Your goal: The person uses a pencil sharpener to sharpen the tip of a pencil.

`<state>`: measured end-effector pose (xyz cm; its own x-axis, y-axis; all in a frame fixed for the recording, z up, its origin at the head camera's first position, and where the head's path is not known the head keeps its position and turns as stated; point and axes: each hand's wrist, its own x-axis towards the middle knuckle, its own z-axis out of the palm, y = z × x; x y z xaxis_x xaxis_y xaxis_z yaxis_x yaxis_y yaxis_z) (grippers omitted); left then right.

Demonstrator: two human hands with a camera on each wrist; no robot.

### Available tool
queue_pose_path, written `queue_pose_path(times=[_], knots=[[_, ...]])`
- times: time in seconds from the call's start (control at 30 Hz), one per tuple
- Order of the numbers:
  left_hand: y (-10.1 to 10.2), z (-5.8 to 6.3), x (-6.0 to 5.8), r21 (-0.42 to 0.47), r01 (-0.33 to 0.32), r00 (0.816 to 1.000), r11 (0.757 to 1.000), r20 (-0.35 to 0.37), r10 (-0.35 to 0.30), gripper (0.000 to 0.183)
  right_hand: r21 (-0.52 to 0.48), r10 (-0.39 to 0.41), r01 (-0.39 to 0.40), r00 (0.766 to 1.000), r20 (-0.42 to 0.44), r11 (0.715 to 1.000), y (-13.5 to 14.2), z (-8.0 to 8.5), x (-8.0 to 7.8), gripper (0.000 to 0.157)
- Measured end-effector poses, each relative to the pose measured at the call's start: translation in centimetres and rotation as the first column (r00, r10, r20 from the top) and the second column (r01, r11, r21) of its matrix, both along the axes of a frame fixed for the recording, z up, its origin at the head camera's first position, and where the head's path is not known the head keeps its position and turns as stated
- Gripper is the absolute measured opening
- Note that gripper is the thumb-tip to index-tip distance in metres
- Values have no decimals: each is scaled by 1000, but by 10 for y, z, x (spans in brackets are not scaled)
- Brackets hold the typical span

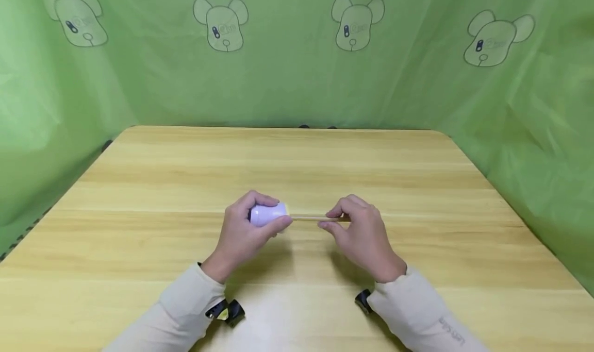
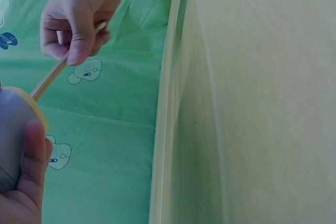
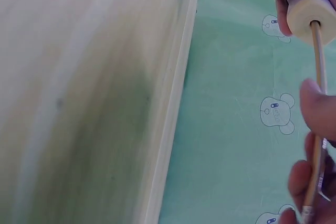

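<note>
My left hand [image 1: 241, 236] grips a small lilac pencil sharpener [image 1: 265, 216], thumb along the near side and fingers over the far side. Its cream end face [image 3: 302, 18] has a round hole and points to the right. A slim wooden pencil [image 1: 306, 217] runs into that hole, so its tip is hidden inside. With thumb and fingertips, my right hand [image 1: 366, 233] pinches the pencil toward its outer end. In the left wrist view, the pencil [image 2: 50, 78] slants from the sharpener [image 2: 11, 129] up to the right hand. Both hands are held above the table.
A wood-grain table [image 1: 297, 161] spreads under both hands. Green cloth [image 1: 287, 84] with printed bear faces hangs behind it and along both sides. Black straps show at the cuffs, including a black wrist device [image 1: 227, 312] by the left sleeve.
</note>
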<state>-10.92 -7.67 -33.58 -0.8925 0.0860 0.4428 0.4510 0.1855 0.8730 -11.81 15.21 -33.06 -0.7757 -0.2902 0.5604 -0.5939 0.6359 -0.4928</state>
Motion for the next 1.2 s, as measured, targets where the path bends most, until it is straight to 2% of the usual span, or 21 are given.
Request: queue_pose_path(times=[0.1,0.23,0.43,0.7,0.8,0.9,0.97,1.1,1.2], knots=[[0,2,0,23,16,1000,1000,8,-16,29,-48,3,-10,992,-125,999,0,-1,-1,30],[0,4,-1,52,26,999,998,20,-27,28,-57,16,-29,978,-207,998,0,-1,-2,29],[-1,6,-1,71,28,999,997,31,-31,27,-57,69,-86,965,-251,995,1,-1,-3,30],[-2,3,1,80,39,996,996,80,-46,27,10,136,-140,944,-301,990,3,-2,-4,34],[-1,4,2,70,38,996,997,79,-44,28,10,147,-149,962,-229,989,4,0,-3,33],[0,5,3,45,25,998,999,63,-28,29,-23,163,-165,984,-75,986,5,4,-1,32],[0,5,3,23,17,999,1000,41,-18,29,-59,174,-172,984,42,983,5,6,1,32],[0,4,3,-16,2,1000,1000,-22,-3,29,-124,208,-184,952,226,975,6,10,2,33],[0,2,2,-34,4,998,999,-67,-7,29,-147,220,-179,912,346,973,8,13,2,31]])
